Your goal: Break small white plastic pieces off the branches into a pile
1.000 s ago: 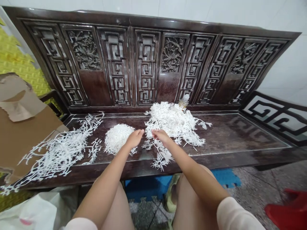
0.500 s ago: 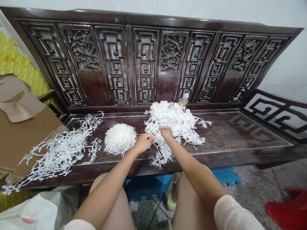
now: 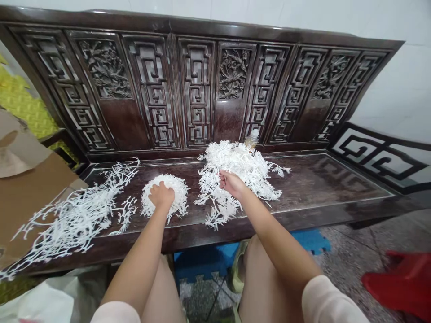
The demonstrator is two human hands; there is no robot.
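Two hands work at the carved desk (image 3: 313, 188): at 11 o'clock, the left hand (image 3: 161, 195) presses open fingers onto the round mound of white sprigs (image 3: 179, 194); at 12 o'clock, the right hand (image 3: 232, 184) curls its fingers closed on strands of the loose heap of white sprigs (image 3: 242, 163).
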